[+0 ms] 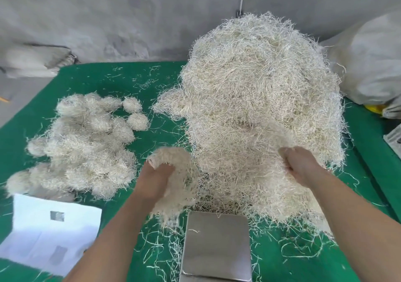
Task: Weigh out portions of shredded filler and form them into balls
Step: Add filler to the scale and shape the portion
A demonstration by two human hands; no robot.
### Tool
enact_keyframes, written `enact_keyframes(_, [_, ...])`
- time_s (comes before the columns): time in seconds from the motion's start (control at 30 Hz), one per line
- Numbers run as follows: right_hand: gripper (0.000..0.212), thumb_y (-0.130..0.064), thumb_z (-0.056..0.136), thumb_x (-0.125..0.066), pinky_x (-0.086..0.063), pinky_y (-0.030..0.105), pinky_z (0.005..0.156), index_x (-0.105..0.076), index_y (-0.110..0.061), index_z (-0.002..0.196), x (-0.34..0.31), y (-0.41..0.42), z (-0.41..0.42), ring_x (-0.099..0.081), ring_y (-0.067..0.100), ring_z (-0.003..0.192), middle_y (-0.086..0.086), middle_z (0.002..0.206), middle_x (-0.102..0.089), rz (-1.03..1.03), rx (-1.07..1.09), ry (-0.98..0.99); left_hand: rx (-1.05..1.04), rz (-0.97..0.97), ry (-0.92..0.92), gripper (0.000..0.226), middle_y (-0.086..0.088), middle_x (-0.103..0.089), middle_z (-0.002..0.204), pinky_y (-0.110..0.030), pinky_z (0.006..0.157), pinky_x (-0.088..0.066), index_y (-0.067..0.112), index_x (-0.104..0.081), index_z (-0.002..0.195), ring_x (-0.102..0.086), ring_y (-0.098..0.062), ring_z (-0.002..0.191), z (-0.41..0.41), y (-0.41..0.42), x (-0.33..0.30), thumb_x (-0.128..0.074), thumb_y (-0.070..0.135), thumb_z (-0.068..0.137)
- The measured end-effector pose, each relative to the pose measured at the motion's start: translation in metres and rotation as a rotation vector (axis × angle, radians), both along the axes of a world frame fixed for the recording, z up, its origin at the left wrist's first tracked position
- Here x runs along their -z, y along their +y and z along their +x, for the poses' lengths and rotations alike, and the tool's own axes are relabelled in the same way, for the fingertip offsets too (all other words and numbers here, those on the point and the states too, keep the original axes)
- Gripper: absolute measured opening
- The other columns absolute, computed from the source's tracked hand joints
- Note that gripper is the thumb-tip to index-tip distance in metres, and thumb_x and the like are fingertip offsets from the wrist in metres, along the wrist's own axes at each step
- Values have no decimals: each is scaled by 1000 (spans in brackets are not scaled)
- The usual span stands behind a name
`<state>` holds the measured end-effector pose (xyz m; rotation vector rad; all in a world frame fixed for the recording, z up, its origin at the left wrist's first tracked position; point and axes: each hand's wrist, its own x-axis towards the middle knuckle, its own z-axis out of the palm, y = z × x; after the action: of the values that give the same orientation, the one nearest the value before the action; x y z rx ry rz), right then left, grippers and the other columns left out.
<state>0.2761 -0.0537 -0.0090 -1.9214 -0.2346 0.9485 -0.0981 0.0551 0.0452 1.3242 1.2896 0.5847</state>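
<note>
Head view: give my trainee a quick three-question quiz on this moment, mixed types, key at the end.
1. True or false: the scale platform carries a full portion.
2. Which hand holds a pulled-off clump: A left, B right?
3. Where do the finished balls lie relative to the big pile?

Key: 1 false, only a stray strand lies on it. 2 A, the left hand; the right hand grips the pile. 3 To its left.

Both forearms are bare, no sleeves showing, and the left hand (157,173) and right hand (300,165) are ungloved.
</note>
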Motion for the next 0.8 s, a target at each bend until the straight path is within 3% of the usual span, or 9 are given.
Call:
enact_keyframes(0.07, [68, -19, 98, -70, -57, 43, 82, -34, -8, 154, -7, 1, -14, -64, 28, 96, 12, 126, -53, -68, -272, -103, -153, -103, -163, 13, -6, -56, 83, -56, 97, -52, 17, -56, 91, -54, -21, 76, 14, -10, 0, -64, 27, 88])
enact_keyframes(0.17, [92, -26, 96, -73, -36, 57, 116, -11, -36, 164, -38, -6, -18, -35, 42, 146, 8, 170, -12, -131, -565, -363, -197, -327, -534, 19, -12, -66, 103, -64, 112, -43, 14, -70, 95, -63, -30, 103, 35, -23, 2, -65, 29, 85])
enact_keyframes(0.23, [81, -30, 98, -69, -39, 50, 111, -20, -38, 162, -59, -19, -22, -41, 36, 143, 0, 167, -19, -48, -545, -502, -135, -402, -761, 27, -11, -70, 107, -56, 99, -54, 16, -78, 94, -67, -33, 112, 42, -37, 6, -60, 35, 88])
enact_keyframes(0.37, [58, -28, 98, -67, -47, 20, 75, -44, -47, 148, -67, -54, -57, -63, 1, 87, -24, 138, -35, 223, -459, -738, -256, -528, -1000, 48, -11, -74, 122, -48, 94, -56, 17, -79, 114, -71, -31, 116, 54, -52, 14, -56, 52, 92])
enact_keyframes(0.53, [24, -35, 101, -61, -51, 28, 57, -61, -42, 124, -71, -70, -79, -64, 15, 71, -12, 122, -64, 292, -43, -531, -266, -584, -949, 49, -16, -73, 125, -53, 95, -58, 12, -62, 135, -72, -34, 113, 59, -65, 23, -58, 45, 99])
enact_keyframes(0.6, [39, -53, 93, -64, -52, 17, 54, -53, -47, 130, -80, -68, -103, -63, 7, 80, -18, 118, -61, 301, -156, -506, -266, -594, -927, 52, -18, -72, 125, -52, 86, -61, 13, -61, 135, -72, -35, 112, 60, -72, 22, -62, 44, 93])
enact_keyframes(0.67, [72, -65, 80, -67, -55, 11, 62, -36, -55, 144, -76, -65, -144, -62, -5, 98, -33, 126, -52, 303, -445, -328, -237, -610, -852, 58, -21, -70, 128, -56, 98, -56, 11, -62, 135, -70, -41, 115, 64, -85, 24, -67, 44, 88])
enact_keyframes(0.73, [87, -56, 85, -77, -60, 17, 77, -25, -53, 155, -56, -69, -183, -63, -8, 108, -39, 133, -49, 318, -689, -204, -189, -594, -712, 58, -21, -71, 126, -55, 104, -52, 9, -67, 131, -69, -41, 116, 65, -100, 29, -71, 47, 88])
enact_keyframes(0.8, [67, -33, 94, -74, -61, 24, 82, -41, -43, 151, -34, -75, -200, -71, 0, 100, -19, 122, -69, 343, -670, -158, -90, -530, -595, 56, -10, -77, 117, -42, 90, -61, 11, -69, 128, -75, -30, 107, 55, -110, 36, -71, 49, 88])
